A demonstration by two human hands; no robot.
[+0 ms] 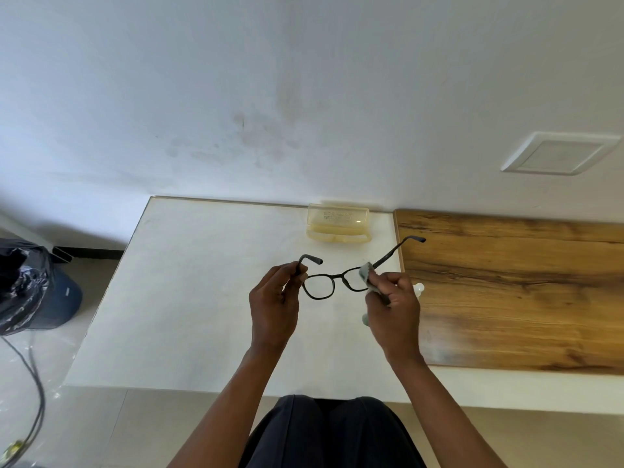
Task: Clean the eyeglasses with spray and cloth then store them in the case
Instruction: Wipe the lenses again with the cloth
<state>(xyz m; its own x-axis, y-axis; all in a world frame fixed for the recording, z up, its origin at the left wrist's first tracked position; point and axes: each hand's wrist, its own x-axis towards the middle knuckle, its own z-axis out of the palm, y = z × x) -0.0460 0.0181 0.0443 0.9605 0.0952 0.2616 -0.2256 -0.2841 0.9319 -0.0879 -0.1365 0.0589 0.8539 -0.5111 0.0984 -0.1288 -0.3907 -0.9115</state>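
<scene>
Head view. Eyeglasses (332, 282) held in the air above the white table (202, 298), in front of the case (338, 223), arms unfolded and pointing away toward the wall. Left hand (275, 304) at the left hinge, fingers curled, thumb and fingertips pinching the frame where arm meets rim. Right hand (393, 310) curled round a grey cloth (366, 273), pressing it over the right lens; a tail of the same cloth hanging out below the palm. Likely step: wiping the right lens, left lens bare and apparently not yet under the cloth.

Handling, as judged: glasses light, thin-framed, stiff at the rim but weak at the hinges; lenses smooth and easily smudged or scratched, so best held by rim edge or hinge, never by the lens face. Cloth soft and limp, conforming to the lens. Case clear yellowish plastic, rigid, lying against the wall behind the glasses; lid state hard to tell.

A small white object (418, 288), possibly the spray bottle, just right of the right hand, mostly hidden.

Surface: white table, smooth, with a wood-grain board (513, 292) right of the glasses. Room: pale stained wall (270, 96) behind the case, a white wall plate (560, 153) up to the right; on the floor left of the table, a black bag (23, 285) and a cable (37, 393).
</scene>
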